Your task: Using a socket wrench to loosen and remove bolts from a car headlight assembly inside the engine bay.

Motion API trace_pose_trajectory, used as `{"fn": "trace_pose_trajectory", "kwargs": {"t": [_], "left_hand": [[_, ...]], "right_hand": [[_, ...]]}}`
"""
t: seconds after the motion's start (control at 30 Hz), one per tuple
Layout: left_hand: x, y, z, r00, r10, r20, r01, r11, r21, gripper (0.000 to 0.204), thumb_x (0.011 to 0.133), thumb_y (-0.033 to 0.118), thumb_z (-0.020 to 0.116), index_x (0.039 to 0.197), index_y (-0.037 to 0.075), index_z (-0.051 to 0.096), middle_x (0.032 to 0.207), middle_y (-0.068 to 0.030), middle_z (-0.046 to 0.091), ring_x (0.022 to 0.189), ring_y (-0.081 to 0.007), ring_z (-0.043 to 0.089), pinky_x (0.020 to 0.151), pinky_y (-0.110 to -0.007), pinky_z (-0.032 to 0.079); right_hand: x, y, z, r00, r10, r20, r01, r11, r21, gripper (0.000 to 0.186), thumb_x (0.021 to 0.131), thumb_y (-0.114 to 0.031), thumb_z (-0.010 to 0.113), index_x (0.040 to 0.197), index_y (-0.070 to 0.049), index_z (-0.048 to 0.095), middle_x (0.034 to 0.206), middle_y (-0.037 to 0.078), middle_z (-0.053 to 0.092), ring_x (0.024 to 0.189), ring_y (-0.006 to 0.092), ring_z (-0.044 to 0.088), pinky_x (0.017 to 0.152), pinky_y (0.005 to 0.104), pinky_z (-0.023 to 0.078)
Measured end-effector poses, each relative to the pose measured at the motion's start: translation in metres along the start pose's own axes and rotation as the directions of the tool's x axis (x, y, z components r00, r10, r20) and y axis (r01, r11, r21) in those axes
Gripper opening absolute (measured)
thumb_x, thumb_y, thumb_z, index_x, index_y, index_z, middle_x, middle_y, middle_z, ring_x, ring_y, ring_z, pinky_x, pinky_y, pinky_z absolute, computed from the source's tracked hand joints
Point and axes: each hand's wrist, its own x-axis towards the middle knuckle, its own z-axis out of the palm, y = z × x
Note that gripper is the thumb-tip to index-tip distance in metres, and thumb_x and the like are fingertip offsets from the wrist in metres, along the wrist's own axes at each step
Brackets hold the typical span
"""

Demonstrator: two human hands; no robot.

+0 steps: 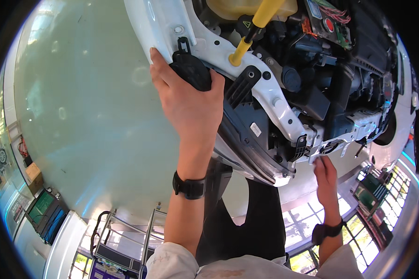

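A headlight (250, 153) with a black housing and a curved outer lens sits at the front corner of a white car body. My left hand (191, 104) grips its rear end, thumb and fingers spread around the black end piece (191, 69) beside the white fender (159, 28). The black mounting tab above that piece lies close to a bolt on the fender. My right hand (327, 174) is at the car's front, fingers curled up against the white front crossmember (344, 136). What those fingertips hold, if anything, is hidden.
A yellow prop rod (253, 35) stands over the engine bay. Hoses, black covers and a circuit board with a red button (329, 24) fill the bay. Behind me are a metal-framed cart (125, 237) and a dark bin (46, 214). Greenish floor (88, 107) spreads on the left.
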Motion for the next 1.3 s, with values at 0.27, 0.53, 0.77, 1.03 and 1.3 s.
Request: {"fn": "trace_pose_trajectory", "kwargs": {"t": [0.27,0.53,0.77,1.03,1.3], "left_hand": [[0.001,-0.009,0.001,0.998,0.035,-0.051,-0.035,0.999,0.006,0.098,0.070,0.021,0.076,0.150,0.000,0.025,0.134,-0.0431,0.039,0.119,-0.0564,0.048,0.096,-0.050,0.047],[0.000,-0.009,0.000,0.999,-0.006,-0.052,0.004,0.999,-0.036,0.098,0.068,0.021,0.077,0.150,0.002,0.028,0.134,-0.0436,0.038,0.117,-0.0570,0.047,0.097,-0.054,0.045],[0.000,-0.011,0.000,0.999,-0.025,-0.045,0.023,0.998,-0.051,0.098,0.068,0.023,0.078,0.151,0.004,0.029,0.136,-0.0428,0.037,0.117,-0.0591,0.046,0.098,-0.056,0.043],[-0.001,-0.009,-0.003,0.998,-0.063,-0.022,0.062,0.998,-0.013,0.097,0.069,0.020,0.077,0.151,0.004,0.028,0.138,-0.0404,0.037,0.124,-0.0565,0.044,0.100,-0.053,0.043],[0.000,-0.007,-0.005,0.998,-0.069,-0.011,0.070,0.997,0.038,0.097,0.069,0.019,0.077,0.151,0.003,0.028,0.137,-0.0396,0.040,0.124,-0.0525,0.047,0.097,-0.048,0.047]], "right_hand": [[0.085,-0.170,0.069,0.896,-0.335,0.293,0.435,0.794,-0.424,0.021,0.099,-0.019,0.048,0.105,0.000,0.055,0.087,0.027,0.062,0.086,0.0473,0.059,0.073,0.0530,0.043],[0.114,-0.187,0.089,0.938,-0.314,0.148,0.345,0.794,-0.500,0.024,0.097,-0.022,0.052,0.105,0.000,0.056,0.083,0.026,0.063,0.085,0.0457,0.061,0.072,0.0501,0.046],[0.127,-0.189,0.099,0.831,-0.556,0.017,0.516,0.760,-0.396,0.022,0.085,-0.012,0.071,0.102,-0.002,0.060,0.077,0.014,0.063,0.067,0.0251,0.061,0.063,0.0351,0.049],[0.127,-0.185,0.089,0.897,-0.439,0.042,0.439,0.881,-0.178,0.013,0.086,-0.007,0.068,0.098,-0.001,0.066,0.076,0.009,0.063,0.066,0.0150,0.059,0.062,0.0283,0.046],[0.130,-0.191,0.094,0.937,-0.341,0.075,0.349,0.908,-0.231,0.014,0.088,-0.007,0.066,0.100,0.001,0.067,0.071,0.009,0.064,0.061,0.0107,0.056,0.060,0.0267,0.043]]}}
